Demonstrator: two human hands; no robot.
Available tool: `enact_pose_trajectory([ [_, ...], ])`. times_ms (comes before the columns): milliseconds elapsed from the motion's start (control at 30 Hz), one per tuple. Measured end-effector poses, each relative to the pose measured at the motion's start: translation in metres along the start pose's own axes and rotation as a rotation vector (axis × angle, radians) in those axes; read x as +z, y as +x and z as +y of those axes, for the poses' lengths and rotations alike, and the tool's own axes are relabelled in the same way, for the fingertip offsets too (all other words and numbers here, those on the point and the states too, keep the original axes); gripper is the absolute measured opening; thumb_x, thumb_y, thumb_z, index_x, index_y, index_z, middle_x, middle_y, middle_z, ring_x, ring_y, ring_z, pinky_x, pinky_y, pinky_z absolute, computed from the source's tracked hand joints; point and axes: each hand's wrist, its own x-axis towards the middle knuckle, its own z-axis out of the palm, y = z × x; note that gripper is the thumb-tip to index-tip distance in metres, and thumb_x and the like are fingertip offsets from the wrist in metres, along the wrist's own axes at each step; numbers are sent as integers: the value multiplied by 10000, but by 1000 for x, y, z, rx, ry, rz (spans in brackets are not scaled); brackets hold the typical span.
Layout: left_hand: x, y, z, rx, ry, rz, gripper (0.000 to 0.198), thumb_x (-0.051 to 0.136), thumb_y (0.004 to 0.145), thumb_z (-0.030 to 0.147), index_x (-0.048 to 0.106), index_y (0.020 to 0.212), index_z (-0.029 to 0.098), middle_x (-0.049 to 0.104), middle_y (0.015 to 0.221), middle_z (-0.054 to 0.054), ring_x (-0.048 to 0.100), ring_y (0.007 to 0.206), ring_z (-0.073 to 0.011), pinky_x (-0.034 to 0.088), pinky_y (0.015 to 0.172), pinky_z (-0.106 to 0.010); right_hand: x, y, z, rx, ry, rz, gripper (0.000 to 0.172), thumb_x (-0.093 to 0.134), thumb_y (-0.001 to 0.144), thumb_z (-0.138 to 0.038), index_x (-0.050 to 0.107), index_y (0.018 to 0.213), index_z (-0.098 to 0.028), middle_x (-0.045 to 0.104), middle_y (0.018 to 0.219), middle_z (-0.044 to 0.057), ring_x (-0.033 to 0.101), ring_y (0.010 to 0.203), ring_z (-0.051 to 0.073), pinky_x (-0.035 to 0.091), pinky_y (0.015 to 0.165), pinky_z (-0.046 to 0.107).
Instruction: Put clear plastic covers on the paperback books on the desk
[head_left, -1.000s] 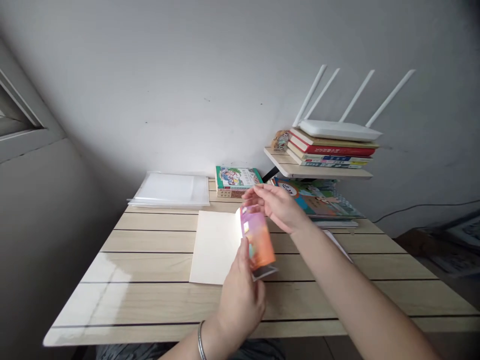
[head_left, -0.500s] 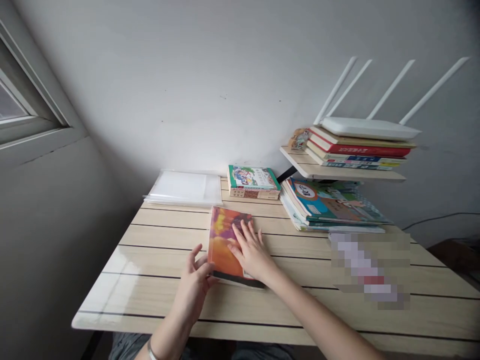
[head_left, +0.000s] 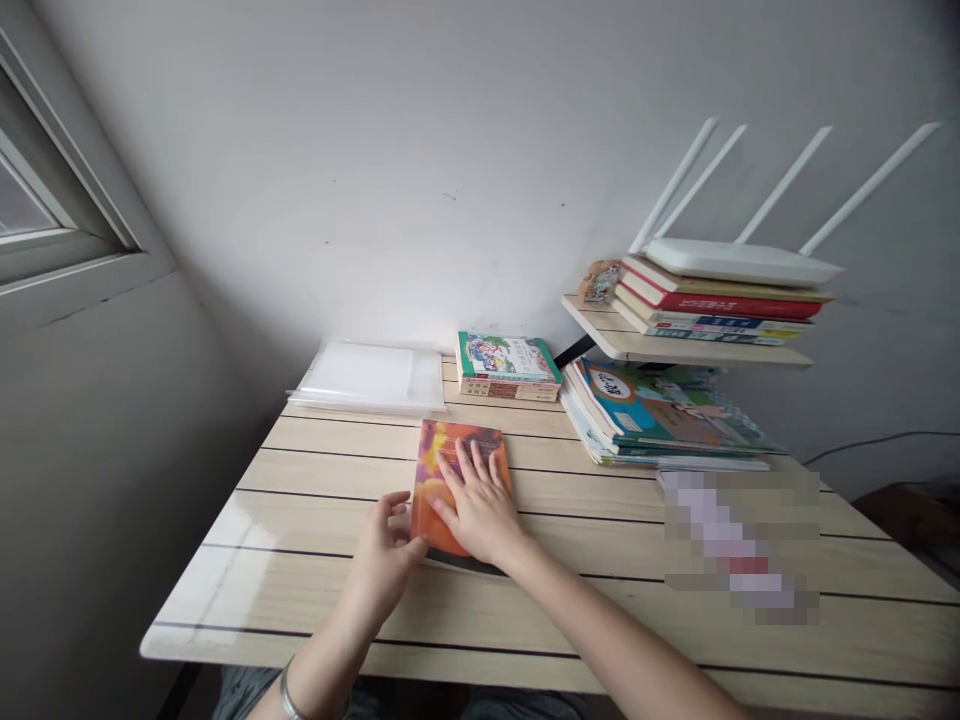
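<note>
An orange and purple book [head_left: 441, 470] lies closed and flat on the wooden table [head_left: 300, 560], cover up. My right hand [head_left: 474, 500] rests flat on its cover with fingers stretched out. My left hand [head_left: 382, 555] sits at the book's lower left corner, fingers curled, thumb touching the book's edge. A metal bangle is on my left wrist.
A stack of clear plastic sleeves [head_left: 371, 378] lies at the back left. A green-covered book [head_left: 508, 364] and a pile of picture books [head_left: 652, 410] lie behind. A small shelf [head_left: 690, 345] holds books and a white router [head_left: 739, 260]. A window frame [head_left: 60, 240] is at left.
The book was open in both hands a second ago; it is now closed and flat on the table. My right hand has slid a little left across the cover.
</note>
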Motion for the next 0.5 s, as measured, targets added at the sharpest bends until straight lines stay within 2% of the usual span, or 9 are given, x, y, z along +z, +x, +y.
enact_pose_trajectory([
  [167,-7,-2,-6,140,240,109,473,619,582,323,560,1024,163,500,1052,-74,561,562,-109,511,628,-348,0,2,-8,-43,33,-28,714,240,910,-618,196,1497,-212,44,1573,94,-21,1438,327,-5,1116,578],
  [300,-12,1,-17,212,299,151,383,623,606,329,582,946,158,517,1003,-69,528,526,-106,513,595,-352,3,2,-16,-111,46,-28,693,236,921,-589,175,1501,-214,59,1576,77,-31,1443,295,-33,1121,563],
  [400,-14,2,-26,214,290,140,398,620,632,355,570,967,147,518,1025,-84,531,526,-108,514,587,-355,-2,9,-13,-116,76,-75,674,240,928,-572,179,1500,-221,54,1580,70,5,1443,306,25,1123,564],
  [500,-13,0,-31,232,272,133,390,602,661,358,558,986,147,507,1037,-83,539,538,-106,520,599,-354,-12,29,-5,-61,76,13,654,202,938,-559,196,1498,-221,94,1581,68,43,1442,306,84,1121,555],
])
